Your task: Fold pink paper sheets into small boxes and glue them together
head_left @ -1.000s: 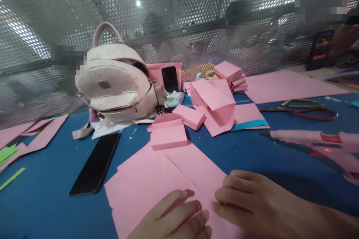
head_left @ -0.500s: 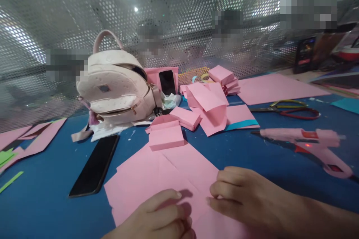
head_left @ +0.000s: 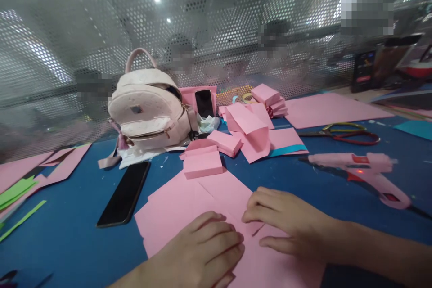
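Pink paper sheets (head_left: 168, 216) lie overlapping on the blue table in front of me. My left hand (head_left: 209, 247) rests palm down on them, its fingers stretched to the right and holding nothing. Close beside it, my right hand (head_left: 286, 218) touches the same paper, thumb spread away from the other fingers. A short dark line, like a paper edge or slit, shows between that thumb and the fingers. At the far end of the sheets sits a small folded pink paper box (head_left: 203, 164), with another pink box (head_left: 225, 143) right behind it.
A black phone (head_left: 124, 193) lies to the left, near a pale backpack (head_left: 148, 108). On the right are a pink glue gun (head_left: 361, 162) with a lit red light and scissors (head_left: 354, 135). Green paper strips (head_left: 23, 220) lie far left. Behind stands a perforated metal screen (head_left: 219, 31).
My left hand has moved right and flattened onto the paper. The right hand's thumb has parted from its fingers, which shifted slightly left. The view has tilted a little.
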### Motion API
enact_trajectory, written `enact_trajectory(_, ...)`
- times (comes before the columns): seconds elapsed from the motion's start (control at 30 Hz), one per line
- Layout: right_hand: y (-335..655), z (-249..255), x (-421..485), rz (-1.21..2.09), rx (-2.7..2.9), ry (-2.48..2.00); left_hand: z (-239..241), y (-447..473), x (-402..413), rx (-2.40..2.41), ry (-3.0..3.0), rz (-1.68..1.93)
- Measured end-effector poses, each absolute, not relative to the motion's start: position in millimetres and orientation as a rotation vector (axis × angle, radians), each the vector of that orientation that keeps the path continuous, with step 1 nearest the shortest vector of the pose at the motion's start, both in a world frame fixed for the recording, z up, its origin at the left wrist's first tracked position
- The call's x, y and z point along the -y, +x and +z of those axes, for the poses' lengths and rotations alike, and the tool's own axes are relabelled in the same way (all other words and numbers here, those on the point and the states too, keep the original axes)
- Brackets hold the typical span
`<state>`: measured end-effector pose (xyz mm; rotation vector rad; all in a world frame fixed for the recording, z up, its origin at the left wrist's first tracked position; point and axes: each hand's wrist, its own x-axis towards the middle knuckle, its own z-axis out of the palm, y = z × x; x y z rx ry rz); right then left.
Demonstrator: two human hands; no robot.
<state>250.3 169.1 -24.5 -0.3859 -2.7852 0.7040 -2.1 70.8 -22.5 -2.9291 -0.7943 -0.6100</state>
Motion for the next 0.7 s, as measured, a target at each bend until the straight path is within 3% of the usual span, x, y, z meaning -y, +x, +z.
enact_trajectory(0.3,252,-20,-170,0.598,2.748,-0.37,-13,1,-68,0.849,-3.016,-0.537)
enact_trajectory(0.53,260,-15,-160,0.022,2.663,-0.285,-10,-1,-64,0.853,-3.051,-0.553)
enact_trajectory(0.7,330,-11,-141,-0.149,2.587,-0.497,-12,-3,-63,0.866,-3.079,-0.567)
